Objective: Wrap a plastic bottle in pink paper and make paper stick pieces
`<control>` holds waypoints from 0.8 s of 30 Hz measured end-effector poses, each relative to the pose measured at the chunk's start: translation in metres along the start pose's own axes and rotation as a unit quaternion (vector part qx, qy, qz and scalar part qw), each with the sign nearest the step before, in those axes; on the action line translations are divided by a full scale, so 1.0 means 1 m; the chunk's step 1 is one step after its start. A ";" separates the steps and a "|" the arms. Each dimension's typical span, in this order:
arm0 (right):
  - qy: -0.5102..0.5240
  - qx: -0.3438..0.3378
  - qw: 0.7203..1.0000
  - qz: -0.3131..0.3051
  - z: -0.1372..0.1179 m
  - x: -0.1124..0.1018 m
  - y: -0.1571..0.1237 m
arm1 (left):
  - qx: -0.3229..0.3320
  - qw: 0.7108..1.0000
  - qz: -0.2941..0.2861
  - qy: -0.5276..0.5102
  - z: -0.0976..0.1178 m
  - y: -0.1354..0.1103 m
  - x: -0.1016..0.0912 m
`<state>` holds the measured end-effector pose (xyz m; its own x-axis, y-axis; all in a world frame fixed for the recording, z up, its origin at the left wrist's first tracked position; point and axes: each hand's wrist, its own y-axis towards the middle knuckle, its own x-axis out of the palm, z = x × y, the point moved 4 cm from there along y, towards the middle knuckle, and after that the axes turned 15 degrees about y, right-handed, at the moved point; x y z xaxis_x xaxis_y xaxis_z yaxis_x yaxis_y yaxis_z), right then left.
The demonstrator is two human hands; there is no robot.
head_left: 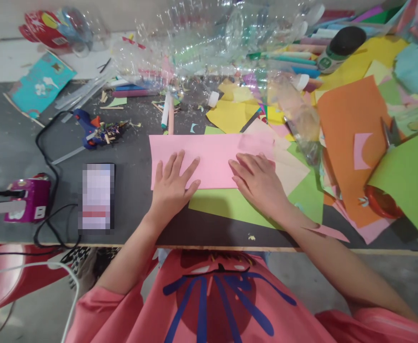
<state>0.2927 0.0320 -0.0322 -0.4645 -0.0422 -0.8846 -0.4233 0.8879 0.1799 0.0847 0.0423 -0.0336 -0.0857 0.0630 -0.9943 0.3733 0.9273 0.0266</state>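
A pink sheet of paper (214, 162) lies across the middle of the dark table, with what looks like a fold along its near edge. My left hand (175, 181) rests flat on its left part, fingers spread. On the right part lies my right hand (259, 181), palm down, its fingers stretched out and slightly bent. Neither hand grips anything. Beneath the pink paper, a green sheet (226, 207) sticks out toward me, and a pale peach sheet (294, 174) shows at the right.
At the left are a phone (96, 196), a blue glue gun (83, 128) with its cord and a purple box (28, 199). Clear plastic bottles (194, 47) crowd the back. Orange paper (351, 124), red-handled scissors (383, 202) and a black-capped bottle (341, 50) occupy the right.
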 end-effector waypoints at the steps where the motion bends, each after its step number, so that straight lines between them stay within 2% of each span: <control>1: -0.007 -0.003 1.000 0.003 0.000 0.001 -0.001 | -0.001 1.000 -0.003 0.001 0.000 0.000 0.000; 13: 0.030 0.026 0.999 -0.026 0.001 0.004 -0.002 | -0.003 1.000 0.004 -0.005 0.000 0.000 -0.001; 24: 0.008 0.045 0.998 -0.031 0.004 0.008 -0.007 | -0.001 1.000 0.004 -0.001 0.000 0.000 -0.001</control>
<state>0.2955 0.0272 -0.0422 -0.4516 -0.1041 -0.8861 -0.3804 0.9209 0.0857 0.0845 0.0424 -0.0325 -0.0804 0.0699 -0.9943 0.3725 0.9274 0.0350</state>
